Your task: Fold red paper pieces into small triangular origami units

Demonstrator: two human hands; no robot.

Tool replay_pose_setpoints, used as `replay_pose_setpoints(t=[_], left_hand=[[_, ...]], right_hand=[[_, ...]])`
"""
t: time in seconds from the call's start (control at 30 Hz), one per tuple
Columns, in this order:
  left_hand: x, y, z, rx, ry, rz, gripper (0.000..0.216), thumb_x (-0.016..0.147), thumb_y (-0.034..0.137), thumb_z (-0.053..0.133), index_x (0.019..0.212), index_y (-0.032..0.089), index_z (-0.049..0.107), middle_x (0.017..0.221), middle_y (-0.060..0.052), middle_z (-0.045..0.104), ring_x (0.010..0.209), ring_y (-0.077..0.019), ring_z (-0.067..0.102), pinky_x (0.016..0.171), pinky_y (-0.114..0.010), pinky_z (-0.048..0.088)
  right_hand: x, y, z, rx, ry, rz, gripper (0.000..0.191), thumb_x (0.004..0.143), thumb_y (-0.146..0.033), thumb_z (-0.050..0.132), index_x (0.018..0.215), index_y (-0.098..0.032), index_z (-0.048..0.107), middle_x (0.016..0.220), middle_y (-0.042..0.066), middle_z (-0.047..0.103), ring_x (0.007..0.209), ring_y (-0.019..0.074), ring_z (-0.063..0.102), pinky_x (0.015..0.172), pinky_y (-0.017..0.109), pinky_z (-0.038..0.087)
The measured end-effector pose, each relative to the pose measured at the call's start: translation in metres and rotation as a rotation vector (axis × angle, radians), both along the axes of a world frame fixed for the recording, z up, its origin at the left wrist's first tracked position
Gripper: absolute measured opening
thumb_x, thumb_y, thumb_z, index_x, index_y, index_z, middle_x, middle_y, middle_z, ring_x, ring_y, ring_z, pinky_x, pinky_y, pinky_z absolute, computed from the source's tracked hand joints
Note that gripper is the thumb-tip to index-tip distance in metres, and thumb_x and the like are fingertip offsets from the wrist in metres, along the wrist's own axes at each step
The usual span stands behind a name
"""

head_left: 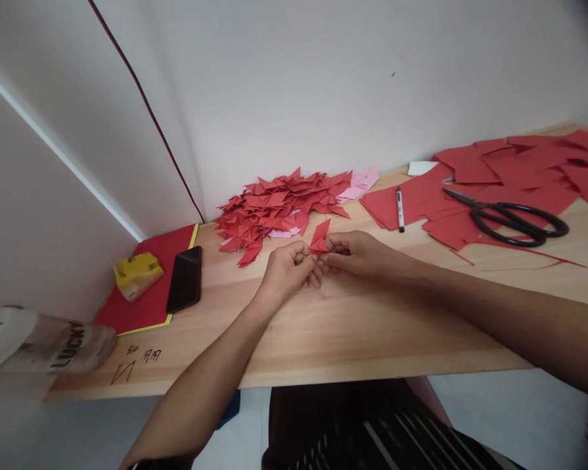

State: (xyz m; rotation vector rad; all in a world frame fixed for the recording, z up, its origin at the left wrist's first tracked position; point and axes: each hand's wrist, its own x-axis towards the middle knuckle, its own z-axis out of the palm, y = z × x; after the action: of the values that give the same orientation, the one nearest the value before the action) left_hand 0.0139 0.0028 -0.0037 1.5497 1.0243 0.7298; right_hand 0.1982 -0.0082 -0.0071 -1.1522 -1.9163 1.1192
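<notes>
A small folded piece of red paper (320,236) is held up between both hands over the middle of the table. My left hand (290,266) pinches its lower left side, fingers curled. From the right, my right hand (349,252) grips the opposite side with thumb and forefinger. The fingertips of the two hands nearly meet and hide the paper's lower part. Just behind the hands lies a heap of folded red paper pieces (279,205), with some pink paper (360,184) at its right edge.
On the right lie red paper sheets (514,166), black-handled scissors (512,219) and a marker (400,210). At left, a phone (185,279) and yellow packet (136,275) rest on a red pad (151,313), near a clear bottle (73,343). A white wall (323,78) stands behind the wooden table (372,326).
</notes>
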Motion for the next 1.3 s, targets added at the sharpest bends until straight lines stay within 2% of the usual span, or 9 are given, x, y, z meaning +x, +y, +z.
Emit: replay_pose_setpoints(t=[0.23, 0.47, 0.7, 0.93, 1.13, 1.3], left_hand=[[0.0008, 0.0006, -0.0008, -0.010, 0.027, 0.007, 0.017, 0.084, 0.016, 0.056, 0.068, 0.015, 0.050, 0.057, -0.001, 0.066, 0.041, -0.0088, 0.061, 0.038, -0.014, 0.038], [-0.0036, 0.0049, 0.0001, -0.076, -0.037, -0.011, 0.018, 0.085, 0.016, 0.054, 0.068, 0.015, 0.048, 0.059, -0.003, 0.068, 0.042, -0.0105, 0.062, 0.037, -0.016, 0.040], [-0.0041, 0.0044, 0.0014, -0.075, -0.055, -0.013, 0.017, 0.085, 0.016, 0.054, 0.069, 0.016, 0.048, 0.058, -0.003, 0.068, 0.042, -0.0107, 0.062, 0.038, -0.016, 0.041], [-0.0053, 0.0051, 0.0015, -0.085, -0.054, -0.016, 0.017, 0.084, 0.018, 0.057, 0.069, 0.015, 0.049, 0.060, -0.003, 0.069, 0.043, -0.0109, 0.063, 0.038, -0.016, 0.040], [-0.0003, 0.0020, 0.0011, -0.045, -0.024, -0.012, 0.019, 0.084, 0.019, 0.058, 0.068, 0.015, 0.049, 0.058, -0.001, 0.067, 0.042, -0.0096, 0.062, 0.039, -0.015, 0.041], [0.0002, 0.0035, -0.0038, -0.024, -0.009, -0.008, 0.017, 0.084, 0.020, 0.058, 0.069, 0.015, 0.050, 0.057, 0.000, 0.066, 0.041, -0.0092, 0.061, 0.038, -0.015, 0.040]], right_hand=[[0.0015, -0.0011, -0.0022, 0.045, -0.013, 0.018, 0.009, 0.083, -0.019, 0.051, 0.079, -0.021, 0.059, 0.082, 0.000, 0.072, 0.076, 0.0163, 0.064, 0.070, 0.029, 0.046], [0.0021, 0.0004, 0.0024, -0.086, -0.009, 0.007, 0.011, 0.084, -0.023, 0.050, 0.073, -0.023, 0.048, 0.084, 0.002, 0.073, 0.072, 0.0159, 0.066, 0.070, 0.030, 0.049], [0.0027, 0.0014, 0.0051, -0.098, -0.034, -0.036, 0.014, 0.083, -0.031, 0.054, 0.073, -0.021, 0.055, 0.075, 0.001, 0.072, 0.069, 0.0154, 0.065, 0.066, 0.028, 0.047], [0.0051, 0.0030, 0.0033, -0.096, 0.003, 0.010, 0.013, 0.083, -0.031, 0.055, 0.075, -0.021, 0.056, 0.080, 0.002, 0.073, 0.072, 0.0159, 0.066, 0.070, 0.029, 0.049], [0.0039, 0.0037, -0.0015, -0.045, -0.017, -0.045, 0.017, 0.081, -0.033, 0.058, 0.070, -0.021, 0.055, 0.069, -0.001, 0.066, 0.064, 0.0146, 0.060, 0.061, 0.027, 0.044], [0.0027, 0.0007, -0.0005, -0.037, -0.011, -0.005, 0.014, 0.083, -0.031, 0.054, 0.076, -0.020, 0.059, 0.079, 0.002, 0.071, 0.071, 0.0164, 0.063, 0.067, 0.029, 0.047]])
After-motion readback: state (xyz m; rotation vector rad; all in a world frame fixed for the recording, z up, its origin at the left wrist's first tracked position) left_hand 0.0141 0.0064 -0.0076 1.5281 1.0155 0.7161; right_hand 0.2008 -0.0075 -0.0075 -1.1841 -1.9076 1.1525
